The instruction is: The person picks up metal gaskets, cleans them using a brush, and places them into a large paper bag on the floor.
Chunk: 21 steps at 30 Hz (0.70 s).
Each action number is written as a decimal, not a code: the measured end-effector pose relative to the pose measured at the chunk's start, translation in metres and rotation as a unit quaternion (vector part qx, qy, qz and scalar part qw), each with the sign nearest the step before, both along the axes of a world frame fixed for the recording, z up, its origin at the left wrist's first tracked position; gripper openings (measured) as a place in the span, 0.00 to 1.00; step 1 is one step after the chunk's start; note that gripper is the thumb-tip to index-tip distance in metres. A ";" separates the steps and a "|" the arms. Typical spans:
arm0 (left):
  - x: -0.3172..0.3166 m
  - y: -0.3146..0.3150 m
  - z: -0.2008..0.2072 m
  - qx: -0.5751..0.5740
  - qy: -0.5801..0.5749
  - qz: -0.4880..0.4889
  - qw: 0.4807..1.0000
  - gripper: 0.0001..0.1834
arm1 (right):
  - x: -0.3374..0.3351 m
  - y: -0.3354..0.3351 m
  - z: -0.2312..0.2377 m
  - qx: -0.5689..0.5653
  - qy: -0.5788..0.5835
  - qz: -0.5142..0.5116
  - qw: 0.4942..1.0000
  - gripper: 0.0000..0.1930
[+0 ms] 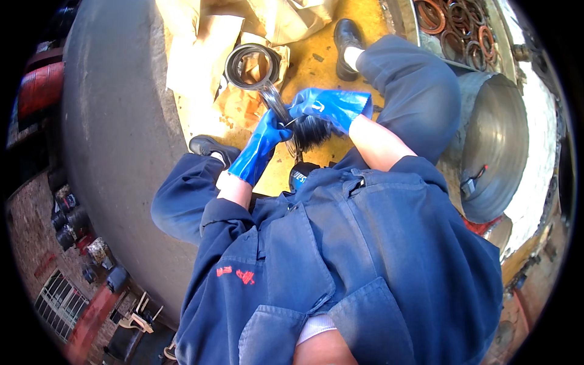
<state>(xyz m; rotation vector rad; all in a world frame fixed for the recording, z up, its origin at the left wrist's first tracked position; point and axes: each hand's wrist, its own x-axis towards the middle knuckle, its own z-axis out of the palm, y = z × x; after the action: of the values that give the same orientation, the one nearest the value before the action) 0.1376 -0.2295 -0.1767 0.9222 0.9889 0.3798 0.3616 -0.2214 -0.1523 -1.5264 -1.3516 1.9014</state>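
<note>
A dark, oily connecting rod (274, 100) with a large ring at its far end slants toward me between my knees. My left hand (266, 139), in a blue rubber glove, is closed around its shank. Also gloved in blue, my right hand (316, 104) is closed beside the shank, on what looks like a brush (312, 132) with black bristles. The bristles point back toward me, against or very near the rod. The brush's handle is hidden by the glove. Below the hands, the rod's near end is partly covered.
Brown paper or cardboard (210, 55) lies on the yellow floor (313, 36) beyond the ring. On the right stand a tray of rusty metal rings (456, 30) and a large round metal basin (496, 146). A wide dark grey surface (115, 121) runs along the left.
</note>
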 end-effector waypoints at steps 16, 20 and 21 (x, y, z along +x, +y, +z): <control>-0.053 -0.005 0.064 0.065 0.161 -0.121 0.977 0.38 | -0.033 -0.016 0.051 0.016 0.061 0.071 0.996 0.17; -0.059 -0.005 0.055 0.100 0.252 -0.176 0.946 0.37 | -0.046 -0.004 -0.002 0.097 0.080 0.173 0.977 0.18; -0.062 -0.009 0.044 0.116 0.263 -0.184 0.940 0.37 | -0.044 -0.004 0.002 0.162 0.052 0.219 0.961 0.18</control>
<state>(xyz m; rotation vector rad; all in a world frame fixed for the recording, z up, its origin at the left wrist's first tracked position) 0.0755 -0.2382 -0.1323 1.4406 1.2389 -0.0823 0.3176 -0.2253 -0.1498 -1.0152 -1.9587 1.8395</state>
